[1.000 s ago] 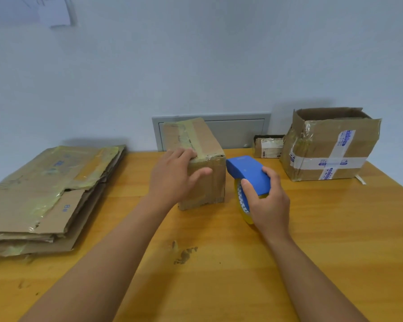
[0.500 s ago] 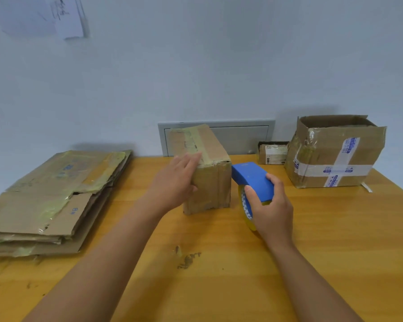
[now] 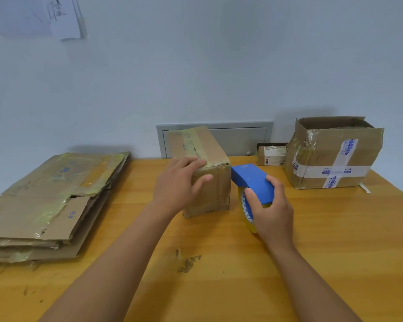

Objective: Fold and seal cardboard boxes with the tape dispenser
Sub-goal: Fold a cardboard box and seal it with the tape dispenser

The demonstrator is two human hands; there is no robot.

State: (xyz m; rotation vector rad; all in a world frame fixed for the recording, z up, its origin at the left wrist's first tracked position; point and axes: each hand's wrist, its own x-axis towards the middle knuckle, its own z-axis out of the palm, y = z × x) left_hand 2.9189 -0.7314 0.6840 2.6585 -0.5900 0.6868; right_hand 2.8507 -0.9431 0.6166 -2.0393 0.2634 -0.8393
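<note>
I am at a plain packing station, a bare back-room sort of place rather than a home. My wooden table [image 3: 335, 240] stands against a blank pale wall [image 3: 219, 66] with a grey metal access panel [image 3: 240, 138] at its far edge and a paper sheet [image 3: 63, 17] stuck up high on the left. A stack of flattened cardboard boxes [image 3: 49, 201] lies along the table's left edge, and a used open carton [image 3: 330, 156] with printed tape sits at the far right corner beside a small labelled parcel [image 3: 271, 154].

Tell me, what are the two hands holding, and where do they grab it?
The right hand grips the blue tape dispenser round its near end. The left hand rests on the small box at its near top edge.
</note>
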